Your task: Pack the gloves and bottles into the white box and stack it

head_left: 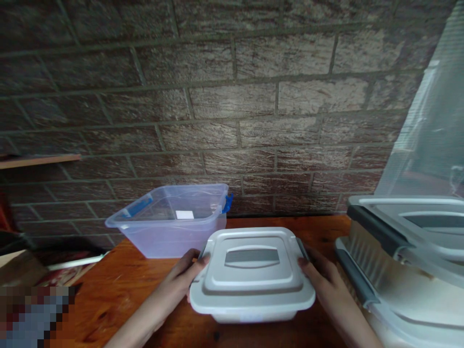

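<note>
One wooden table [119, 285] bears two stacked grey-latched bins [406, 261] at right, one clear tub [170, 222] and one small lidded box [252, 275], centred, long axis left-right, handle up. Left hand [183, 275] and right hand [322, 280] grip its side latches, fingers curled.

Your wooden bench [119, 285] carries a lidded white box [252, 275] at the middle, an open clear tub [170, 222] with blue clips behind it to the left, and stacked grey-lidded containers [406, 261] at the right edge.
</note>
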### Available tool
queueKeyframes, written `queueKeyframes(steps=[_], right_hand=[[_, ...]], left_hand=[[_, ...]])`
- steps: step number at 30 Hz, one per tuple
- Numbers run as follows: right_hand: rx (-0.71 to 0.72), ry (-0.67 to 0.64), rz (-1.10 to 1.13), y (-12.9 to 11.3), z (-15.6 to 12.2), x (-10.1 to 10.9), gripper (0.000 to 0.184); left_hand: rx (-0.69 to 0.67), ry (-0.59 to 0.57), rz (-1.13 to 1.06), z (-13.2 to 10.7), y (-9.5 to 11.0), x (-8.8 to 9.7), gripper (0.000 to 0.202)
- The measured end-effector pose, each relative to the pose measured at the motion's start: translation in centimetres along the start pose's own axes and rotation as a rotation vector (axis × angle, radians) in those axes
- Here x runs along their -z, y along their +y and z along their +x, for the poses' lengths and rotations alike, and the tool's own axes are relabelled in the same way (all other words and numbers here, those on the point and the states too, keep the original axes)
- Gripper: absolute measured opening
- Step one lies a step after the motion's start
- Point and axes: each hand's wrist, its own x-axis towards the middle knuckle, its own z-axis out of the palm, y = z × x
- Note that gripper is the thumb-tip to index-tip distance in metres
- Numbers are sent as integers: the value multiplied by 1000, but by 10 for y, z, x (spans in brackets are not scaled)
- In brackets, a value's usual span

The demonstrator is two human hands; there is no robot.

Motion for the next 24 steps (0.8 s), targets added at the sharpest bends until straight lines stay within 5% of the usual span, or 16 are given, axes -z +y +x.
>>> queueKeyframes(steps=[11,24], right_hand=[[-65,-127,-78,-10,0,2,68],[-10,2,-239,1,-4,0,65]], left_hand=[[-90,-29,-7,-4,4,-4,51],[-100,-99,54,0,-5,2,61]])
